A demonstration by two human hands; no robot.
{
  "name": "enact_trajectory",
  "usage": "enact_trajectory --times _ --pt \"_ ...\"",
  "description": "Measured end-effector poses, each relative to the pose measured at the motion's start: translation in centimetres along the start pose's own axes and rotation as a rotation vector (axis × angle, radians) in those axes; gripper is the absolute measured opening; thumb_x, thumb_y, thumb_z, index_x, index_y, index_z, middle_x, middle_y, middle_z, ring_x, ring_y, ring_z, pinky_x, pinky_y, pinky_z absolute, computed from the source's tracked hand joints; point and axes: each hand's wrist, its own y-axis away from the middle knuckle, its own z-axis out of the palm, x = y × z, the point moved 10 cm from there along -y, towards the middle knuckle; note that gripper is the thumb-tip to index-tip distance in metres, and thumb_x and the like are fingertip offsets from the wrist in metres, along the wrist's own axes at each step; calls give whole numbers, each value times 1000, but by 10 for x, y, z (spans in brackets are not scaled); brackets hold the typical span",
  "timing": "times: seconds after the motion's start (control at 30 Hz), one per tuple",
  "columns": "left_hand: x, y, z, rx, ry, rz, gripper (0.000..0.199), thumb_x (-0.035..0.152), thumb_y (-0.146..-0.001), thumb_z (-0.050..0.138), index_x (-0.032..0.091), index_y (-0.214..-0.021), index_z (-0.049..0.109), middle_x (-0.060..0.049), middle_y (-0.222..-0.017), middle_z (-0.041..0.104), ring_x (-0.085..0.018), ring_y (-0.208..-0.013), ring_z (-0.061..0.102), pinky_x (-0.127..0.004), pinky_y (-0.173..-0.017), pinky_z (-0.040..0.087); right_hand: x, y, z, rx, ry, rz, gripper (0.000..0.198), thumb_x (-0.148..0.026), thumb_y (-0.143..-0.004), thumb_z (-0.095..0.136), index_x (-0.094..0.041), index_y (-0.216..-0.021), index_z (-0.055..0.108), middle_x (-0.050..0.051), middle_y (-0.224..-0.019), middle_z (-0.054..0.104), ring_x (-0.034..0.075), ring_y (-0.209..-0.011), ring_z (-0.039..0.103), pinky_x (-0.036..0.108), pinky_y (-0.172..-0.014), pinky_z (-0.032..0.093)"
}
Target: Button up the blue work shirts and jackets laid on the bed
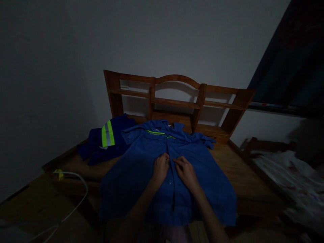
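**Shirt front: slip and misalignment risk, dim light**

Shirt (141, 165) lay front up on the wooden surface (227, 160), collar (178, 127) toward the far edge, lower part running past the near edge. Looked unsupported there. Main risk as I judged it: the overhang's weight, plus a tug from the hands, could drag the whole thing nearer and skew the front.

Both hands were at the placket (173, 199), about mid-shirt. Left hand (161, 166) had fingers curled in at one side; right hand (186, 168) had thumb and forefinger close together at the other. Couldn't tell if either had cloth or a button pinched; fingertips too dark. If the pinch was shallow, the cloth could slip out. If the two edges weren't level, the front would sit offset, and poor light made that easy to miss.

Sleeves were spread but rumpled near the far edge; pulling the front could bunch them more.

Navy garment (120, 135) with a bright band sat toward the far left corner, right by one sleeve. A sideways pull could snag or shift it.

Shelf (177, 103) stood along the far edge, just behind the collar. Cable (87, 189) looped off the near left corner, apart from the shirt; minor catch hazard.
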Motion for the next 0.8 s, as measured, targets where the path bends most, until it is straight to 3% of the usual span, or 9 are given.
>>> enact_trajectory --times 0.2,0.47,0.63,0.8 --pt "0 0 3 31 274 -54 12 13 -80 47 17 -86 57 -2 -72 63 -13 -64 60 -22 -60 43 -2 0 -9 54 -120 -29 32 -15 -89 44 -24 -114 62 4 -94 59 14 -84 57 26 -80 45" --pt "2 11 7 -22 582 -72 12 18 -73 54 15 -82 61 -4 -78 67 -16 -75 65 -24 -68 48 19 -3 -15 130 -310 84 19 -27 -85 52 -20 -95 66 2 -84 64 14 -71 57 24 -65 44" --pt "3 15 7 -64 607 -67 16 26 -77 55 15 -86 62 -6 -82 68 -17 -79 64 -25 -71 48 32 -3 -4 90 -353 169 15 -26 -82 54 -19 -94 61 0 -81 62 11 -61 54 21 -58 42" --pt "4 16 4 -52 574 -75 26 38 -83 50 16 -88 63 -5 -84 67 -17 -80 62 -25 -71 47 20 -5 -6 92 -288 114 14 -22 -84 51 -20 -95 58 0 -83 60 12 -68 56 22 -64 43"
